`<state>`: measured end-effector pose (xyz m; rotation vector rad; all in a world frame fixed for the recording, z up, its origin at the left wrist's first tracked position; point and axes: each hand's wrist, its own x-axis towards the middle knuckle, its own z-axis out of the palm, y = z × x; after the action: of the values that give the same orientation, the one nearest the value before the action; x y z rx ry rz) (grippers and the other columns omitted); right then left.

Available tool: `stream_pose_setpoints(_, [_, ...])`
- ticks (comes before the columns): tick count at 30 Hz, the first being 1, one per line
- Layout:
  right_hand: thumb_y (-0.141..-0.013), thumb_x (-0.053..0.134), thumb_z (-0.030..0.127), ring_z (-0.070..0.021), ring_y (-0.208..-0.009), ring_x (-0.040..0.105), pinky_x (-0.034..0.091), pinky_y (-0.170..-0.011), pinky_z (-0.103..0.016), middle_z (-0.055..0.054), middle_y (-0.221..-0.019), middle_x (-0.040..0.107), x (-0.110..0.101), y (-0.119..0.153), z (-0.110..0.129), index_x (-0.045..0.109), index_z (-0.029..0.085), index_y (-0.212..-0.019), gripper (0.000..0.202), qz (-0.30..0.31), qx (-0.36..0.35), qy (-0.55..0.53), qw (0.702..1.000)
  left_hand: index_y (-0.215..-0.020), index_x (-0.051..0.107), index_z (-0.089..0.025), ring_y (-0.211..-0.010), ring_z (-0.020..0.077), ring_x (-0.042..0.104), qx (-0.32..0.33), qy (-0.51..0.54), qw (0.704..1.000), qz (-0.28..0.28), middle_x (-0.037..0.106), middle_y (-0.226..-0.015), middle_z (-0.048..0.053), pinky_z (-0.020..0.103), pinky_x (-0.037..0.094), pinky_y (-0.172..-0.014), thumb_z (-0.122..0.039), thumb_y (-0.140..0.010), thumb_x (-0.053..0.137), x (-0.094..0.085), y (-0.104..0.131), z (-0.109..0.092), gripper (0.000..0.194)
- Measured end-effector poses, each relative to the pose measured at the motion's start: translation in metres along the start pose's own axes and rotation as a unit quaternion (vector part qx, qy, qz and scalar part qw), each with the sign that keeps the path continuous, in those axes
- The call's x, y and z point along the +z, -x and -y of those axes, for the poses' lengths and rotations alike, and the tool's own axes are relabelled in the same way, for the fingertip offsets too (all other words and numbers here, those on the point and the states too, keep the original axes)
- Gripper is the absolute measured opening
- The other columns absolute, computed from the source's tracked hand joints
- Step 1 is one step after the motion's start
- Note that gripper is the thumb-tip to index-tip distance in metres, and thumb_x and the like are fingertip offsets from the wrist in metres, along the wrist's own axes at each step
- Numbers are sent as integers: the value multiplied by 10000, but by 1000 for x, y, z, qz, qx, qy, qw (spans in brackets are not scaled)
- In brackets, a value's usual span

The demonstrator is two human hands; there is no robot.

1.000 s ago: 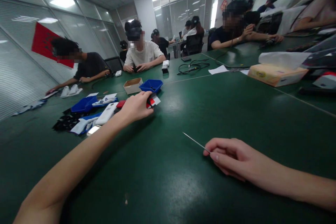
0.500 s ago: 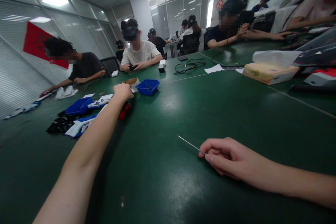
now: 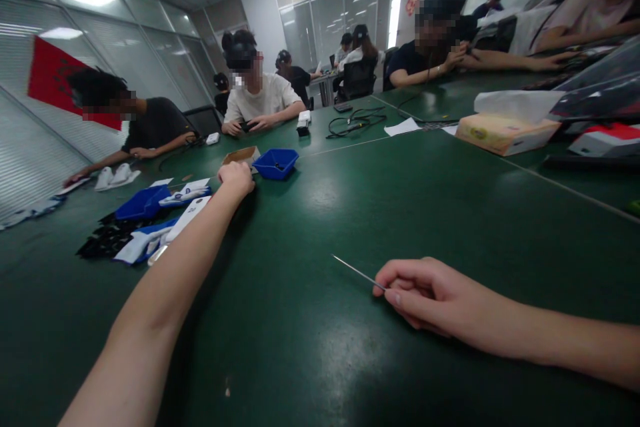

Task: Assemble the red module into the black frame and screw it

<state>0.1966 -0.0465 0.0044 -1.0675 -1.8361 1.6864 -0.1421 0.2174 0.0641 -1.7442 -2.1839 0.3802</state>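
Metal rod [image 3: 358,272] juts from the pinching right hand [image 3: 430,292], while the left hand [image 3: 236,177] stretches far forward, finger state unclear.

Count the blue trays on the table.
2 clearly visible: one tray just right of the left hand, a second tray behind the black pile. Another may be hidden under the white items.

Green table [image 3: 280,247] with cardboard box [image 3: 245,154], blue tray [image 3: 273,171], tissue box [image 3: 505,136].
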Motion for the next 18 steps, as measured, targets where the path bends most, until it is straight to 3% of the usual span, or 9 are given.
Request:
stream_pose_setpoints(4, [-987,558,569,-88,-524,376,284,-461,-228,38,-665,528,-2,-1,2,623,154,-1038,424,7,2,-6,1000,-1408,550,-140,-1240,358,630,9,12,1000,1,608,-1400,197,537,543,-995,-476,-977,638,-15,9,10,554])
stream_pose_setpoints(6, [-982,565,561,-93,-539,399,315,-492,-235,37,-666,534,-7,-4,2,624,154,-1039,415,-2,-12,1,1000,-1482,469,-103,-1296,444,590,14,20,1000,-10,571,-1445,276,561,518,-998,-576,-963,567,-24,17,24,709])
stream_pose_setpoints(9, [-951,604,567,-114,-593,456,357,-542,-249,26,-673,545,-19,-13,1,643,148,-1028,428,-49,-43,37,997,-1469,490,-108,-1260,496,602,24,23,999,-10,589,-1431,303,571,519,-957,-631,-955,468,-29,34,51,734])
stream_pose_setpoints(13, [-935,597,612,-105,-544,424,321,-501,-256,41,-670,523,-32,-25,-1,630,153,-1057,476,-107,-43,13,993,-1429,552,-144,-1176,487,655,77,20,996,28,679,-1324,278,507,537,-900,-692,-873,533,-14,55,75,781])
stream_pose_setpoints(15, [-951,588,583,-106,-555,430,332,-512,-256,40,-676,525,-34,-25,-1,627,153,-1064,447,-101,-48,11,994,-1417,569,-164,-1108,450,694,110,28,993,44,724,-1246,245,461,545,-867,-702,-868,522,-2,60,78,770])
stream_pose_setpoints(18, [-973,573,522,-112,-583,444,343,-529,-256,32,-690,534,-32,-22,0,633,152,-1065,386,-80,-55,31,995,-1414,565,-135,-1066,462,701,121,46,991,43,717,-1212,273,480,543,-839,-654,-888,499,12,64,77,742])
